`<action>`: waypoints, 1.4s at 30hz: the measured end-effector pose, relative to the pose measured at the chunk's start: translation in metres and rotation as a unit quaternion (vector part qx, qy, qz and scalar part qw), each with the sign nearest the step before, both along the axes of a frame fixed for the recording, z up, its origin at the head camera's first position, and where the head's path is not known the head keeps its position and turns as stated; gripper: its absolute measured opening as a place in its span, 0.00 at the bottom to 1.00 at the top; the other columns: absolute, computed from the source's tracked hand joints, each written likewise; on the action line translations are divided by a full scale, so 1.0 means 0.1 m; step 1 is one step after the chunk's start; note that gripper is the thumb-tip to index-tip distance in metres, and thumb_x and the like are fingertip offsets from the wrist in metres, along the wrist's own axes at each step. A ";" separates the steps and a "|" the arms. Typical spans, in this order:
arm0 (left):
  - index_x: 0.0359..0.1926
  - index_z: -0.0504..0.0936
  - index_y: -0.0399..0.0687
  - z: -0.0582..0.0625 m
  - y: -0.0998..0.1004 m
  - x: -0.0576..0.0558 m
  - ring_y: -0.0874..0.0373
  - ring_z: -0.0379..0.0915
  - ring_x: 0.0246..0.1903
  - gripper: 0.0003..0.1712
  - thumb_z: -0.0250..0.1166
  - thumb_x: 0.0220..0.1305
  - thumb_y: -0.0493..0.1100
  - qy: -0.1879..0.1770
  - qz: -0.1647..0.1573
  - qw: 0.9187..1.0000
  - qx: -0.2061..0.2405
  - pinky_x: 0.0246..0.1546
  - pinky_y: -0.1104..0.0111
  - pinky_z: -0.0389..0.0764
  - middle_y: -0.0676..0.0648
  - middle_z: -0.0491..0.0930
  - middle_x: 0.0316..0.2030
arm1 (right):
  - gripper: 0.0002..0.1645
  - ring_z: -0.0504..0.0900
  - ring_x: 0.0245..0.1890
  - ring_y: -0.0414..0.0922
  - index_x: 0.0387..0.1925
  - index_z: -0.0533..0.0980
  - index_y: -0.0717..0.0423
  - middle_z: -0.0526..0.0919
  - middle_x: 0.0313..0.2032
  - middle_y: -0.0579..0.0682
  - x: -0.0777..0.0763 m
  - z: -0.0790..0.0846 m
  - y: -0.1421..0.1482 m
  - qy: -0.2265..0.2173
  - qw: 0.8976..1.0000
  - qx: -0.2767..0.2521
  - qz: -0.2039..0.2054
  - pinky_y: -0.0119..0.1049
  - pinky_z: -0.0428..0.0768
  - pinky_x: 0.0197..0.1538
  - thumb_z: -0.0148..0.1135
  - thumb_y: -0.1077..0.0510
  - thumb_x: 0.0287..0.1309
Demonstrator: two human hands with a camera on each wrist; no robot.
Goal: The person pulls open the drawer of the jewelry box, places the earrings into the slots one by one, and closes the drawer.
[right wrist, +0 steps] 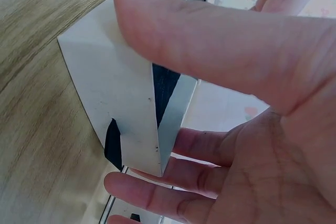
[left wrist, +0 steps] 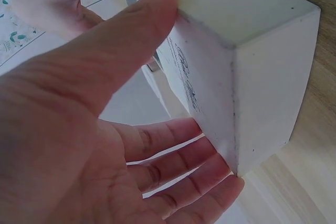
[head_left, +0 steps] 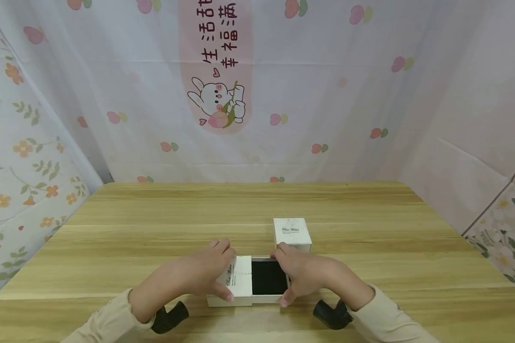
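A white drawer-style gift box lies on the table, its lettered outer sleeve (head_left: 242, 277) to the left and its inner drawer (head_left: 266, 298) sticking out to the right. Black lining (head_left: 268, 278) shows inside the drawer. My left hand (head_left: 207, 269) grips the sleeve, thumb on the near side and fingers on the far side, as the left wrist view also shows. With thumb and fingers across its right end, my right hand (head_left: 297, 270) holds the drawer. A black ribbon tab (right wrist: 113, 144) pokes from the drawer's end wall in the right wrist view.
A second white box (head_left: 292, 232) with similar lettering stands just behind my right hand. The wooden table (head_left: 188, 205) reaches back to a printed curtain (head_left: 326, 95). Black straps (head_left: 170, 318) are on both wrists.
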State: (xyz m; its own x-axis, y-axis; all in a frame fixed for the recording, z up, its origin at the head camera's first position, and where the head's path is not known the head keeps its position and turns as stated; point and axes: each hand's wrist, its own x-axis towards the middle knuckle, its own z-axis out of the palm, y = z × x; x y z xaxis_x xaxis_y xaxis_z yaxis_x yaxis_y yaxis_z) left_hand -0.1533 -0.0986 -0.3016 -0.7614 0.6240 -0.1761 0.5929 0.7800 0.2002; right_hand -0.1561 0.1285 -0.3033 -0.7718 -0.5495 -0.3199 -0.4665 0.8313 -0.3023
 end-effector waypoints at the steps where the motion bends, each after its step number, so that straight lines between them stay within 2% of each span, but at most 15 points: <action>1: 0.55 0.69 0.36 0.00 0.00 0.00 0.55 0.61 0.47 0.44 0.72 0.43 0.58 0.001 0.000 1.000 -0.001 0.50 0.62 0.70 0.48 0.67 0.46 | 0.52 0.69 0.52 0.42 0.61 0.61 0.60 0.67 0.49 0.45 0.00 0.00 0.01 0.003 1.000 0.001 0.003 0.42 0.70 0.57 0.76 0.46 0.36; 12: 0.54 0.70 0.36 0.02 -0.01 0.01 0.55 0.61 0.45 0.43 0.73 0.43 0.58 0.008 -0.006 1.000 -0.002 0.48 0.62 0.70 0.47 0.67 0.45 | 0.51 0.68 0.55 0.46 0.59 0.61 0.60 0.66 0.53 0.48 -0.02 0.02 0.08 0.020 0.999 0.018 0.029 0.43 0.68 0.59 0.75 0.44 0.37; 21: 0.53 0.71 0.36 0.02 0.01 0.02 0.56 0.61 0.44 0.43 0.73 0.42 0.58 0.009 0.001 1.000 0.002 0.47 0.63 0.71 0.48 0.68 0.44 | 0.50 0.67 0.54 0.44 0.59 0.60 0.56 0.65 0.52 0.47 -0.01 0.02 0.12 0.002 1.000 0.013 0.011 0.43 0.69 0.59 0.76 0.46 0.36; 29: 0.54 0.71 0.37 0.02 -0.01 0.01 0.56 0.61 0.43 0.43 0.73 0.41 0.59 0.006 0.000 1.000 0.007 0.46 0.64 0.71 0.49 0.68 0.44 | 0.51 0.68 0.49 0.43 0.60 0.60 0.56 0.65 0.50 0.46 -0.01 0.02 0.15 -0.002 1.000 0.019 0.003 0.42 0.71 0.55 0.76 0.46 0.36; 32: 0.55 0.71 0.37 0.04 -0.02 0.01 0.56 0.61 0.43 0.44 0.73 0.41 0.59 -0.001 0.002 1.000 0.008 0.46 0.63 0.71 0.48 0.69 0.46 | 0.51 0.68 0.48 0.43 0.59 0.60 0.57 0.65 0.49 0.47 0.00 0.02 0.16 0.003 1.000 0.019 0.010 0.42 0.71 0.55 0.76 0.45 0.36; 34: 0.58 0.69 0.37 0.05 -0.03 0.00 0.54 0.63 0.48 0.47 0.73 0.43 0.59 -0.011 0.003 1.000 0.013 0.50 0.62 0.72 0.46 0.68 0.50 | 0.51 0.68 0.49 0.44 0.59 0.60 0.58 0.65 0.49 0.47 0.00 0.02 0.16 0.002 1.000 0.019 0.011 0.43 0.71 0.55 0.76 0.46 0.36; 39: 0.63 0.64 0.38 0.08 0.01 -0.01 0.52 0.63 0.55 0.48 0.69 0.48 0.61 -0.019 -0.013 0.999 0.023 0.55 0.60 0.70 0.45 0.66 0.56 | 0.51 0.68 0.47 0.43 0.59 0.60 0.58 0.65 0.49 0.47 0.00 0.03 0.16 0.001 1.000 0.018 0.010 0.42 0.72 0.53 0.76 0.46 0.35; 42: 0.63 0.65 0.39 0.07 0.09 -0.01 0.54 0.64 0.55 0.45 0.66 0.52 0.62 -0.003 -0.035 0.999 0.026 0.55 0.62 0.71 0.46 0.66 0.56 | 0.49 0.68 0.45 0.42 0.58 0.61 0.57 0.65 0.47 0.45 -0.01 0.03 0.16 0.003 1.000 0.020 0.011 0.40 0.73 0.51 0.76 0.46 0.35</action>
